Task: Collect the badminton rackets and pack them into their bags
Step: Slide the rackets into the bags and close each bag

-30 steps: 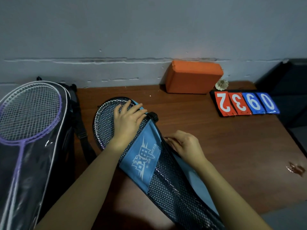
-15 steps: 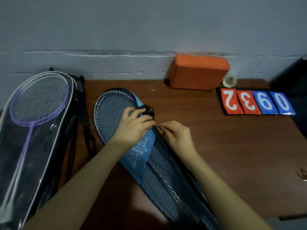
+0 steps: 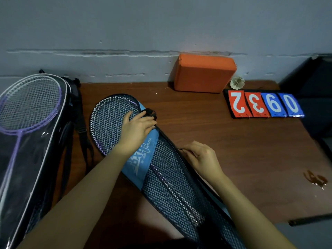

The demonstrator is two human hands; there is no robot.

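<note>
A black mesh racket bag (image 3: 170, 187) with a light blue band (image 3: 143, 159) lies slantwise on the brown table (image 3: 224, 141). A purple-framed racket head (image 3: 109, 121) shows through its mesh. My left hand (image 3: 136, 130) rests on the bag's top, fingers curled round its black end piece (image 3: 150, 113). My right hand (image 3: 199, 157) pinches the zipper at the bag's right edge. At the left stands a second bag with a clear front (image 3: 30, 141), a purple racket (image 3: 28, 105) inside it.
An orange block (image 3: 203, 74) stands against the grey wall at the back. A shuttlecock (image 3: 237, 83) lies beside it. A flip scoreboard (image 3: 264, 104) with red and blue number cards sits at the back right. A reddish stain (image 3: 315, 179) marks the table's right side.
My right hand has slid down along the bag's right edge, away from the top. My left hand stays on the bag's top end. The view has shifted slightly.
</note>
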